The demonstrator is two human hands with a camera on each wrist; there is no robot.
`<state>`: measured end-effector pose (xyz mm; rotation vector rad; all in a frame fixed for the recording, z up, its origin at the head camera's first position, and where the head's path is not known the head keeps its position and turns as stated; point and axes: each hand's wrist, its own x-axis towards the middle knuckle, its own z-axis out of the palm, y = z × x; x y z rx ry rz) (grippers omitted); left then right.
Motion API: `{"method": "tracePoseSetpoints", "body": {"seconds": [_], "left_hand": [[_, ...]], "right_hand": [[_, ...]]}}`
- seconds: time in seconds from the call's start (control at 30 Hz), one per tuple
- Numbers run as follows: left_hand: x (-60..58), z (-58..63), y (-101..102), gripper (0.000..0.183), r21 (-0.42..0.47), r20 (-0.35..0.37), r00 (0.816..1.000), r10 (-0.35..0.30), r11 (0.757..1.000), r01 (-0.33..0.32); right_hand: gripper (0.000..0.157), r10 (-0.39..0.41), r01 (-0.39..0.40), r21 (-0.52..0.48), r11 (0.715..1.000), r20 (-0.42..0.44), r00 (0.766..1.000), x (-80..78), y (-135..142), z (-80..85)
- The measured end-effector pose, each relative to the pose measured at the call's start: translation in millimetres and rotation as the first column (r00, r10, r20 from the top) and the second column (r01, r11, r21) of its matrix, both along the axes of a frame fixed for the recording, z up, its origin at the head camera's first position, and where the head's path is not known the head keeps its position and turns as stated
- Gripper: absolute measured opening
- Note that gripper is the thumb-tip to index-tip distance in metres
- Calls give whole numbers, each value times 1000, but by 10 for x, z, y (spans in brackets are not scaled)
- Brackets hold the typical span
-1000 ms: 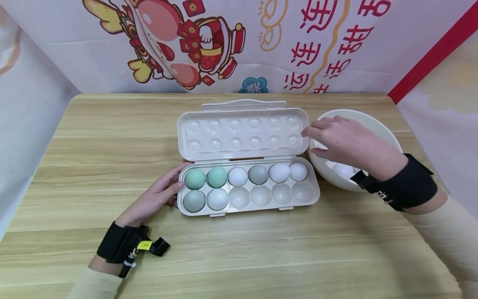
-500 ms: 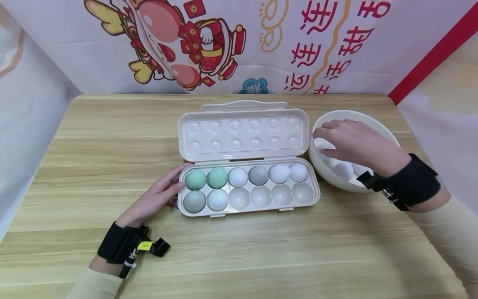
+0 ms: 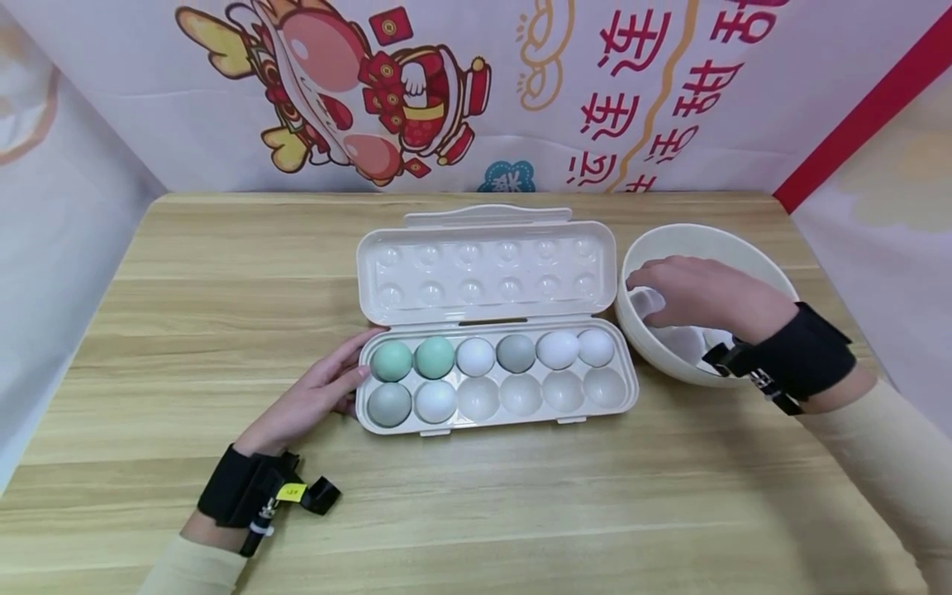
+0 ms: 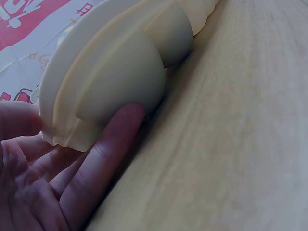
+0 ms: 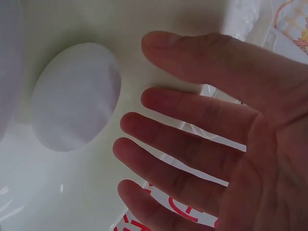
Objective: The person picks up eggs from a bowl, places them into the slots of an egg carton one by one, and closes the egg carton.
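Observation:
A white plastic egg carton [image 3: 487,277] lies with its lid folded back on the table. Its back row is filled with eggs, two of them green [image 3: 391,361]; the front row has a grey egg [image 3: 390,404] and a white one [image 3: 435,402] at the left. My left hand [image 3: 308,401] grips the carton's left end, thumb on the rim and a finger against the underside of a cup [image 4: 127,79]. Inside the cream bowl [image 3: 751,256], my right hand [image 3: 695,289] has its fingers spread and extended beside a white egg [image 5: 77,96], with a gap between.
More white eggs [image 3: 683,341] lie in the bowl, which stands close against the carton's right side. The wooden table [image 3: 476,504] ends at a printed cloth [image 3: 446,99] behind it.
My right hand has gone from over the bowl's left rim to the right and down into the bowl. The left hand keeps its hold on the carton.

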<state>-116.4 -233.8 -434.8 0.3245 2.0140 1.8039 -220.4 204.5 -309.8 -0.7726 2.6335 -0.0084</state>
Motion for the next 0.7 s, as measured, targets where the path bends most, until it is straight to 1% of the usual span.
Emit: {"method": "tracePoseSetpoints", "body": {"seconds": [0.07,0.3,0.4,0.53,0.7], "left_hand": [[3,2,3,51,-1,-2,1000,-1,1000,1],[7,-16,-7,52,-7,4,1000,2,1000,-2],[5,-20,-10,52,-9,8,1000,1,1000,-1],[-2,-13,-14,52,-5,11,1000,0,1000,0],[-6,-17,-18,51,8,7,1000,-4,1000,4]], "right_hand": [[40,1,-1,-3,1000,25,1000,-31,0,-15],[24,11,-10,-15,1000,68,998,-113,28,-116],[24,20,-19,-16,1000,66,998,-126,47,-165],[26,11,-10,-14,1000,58,998,-134,49,-208],[30,-26,25,13,1000,75,997,-146,28,-230]]}}
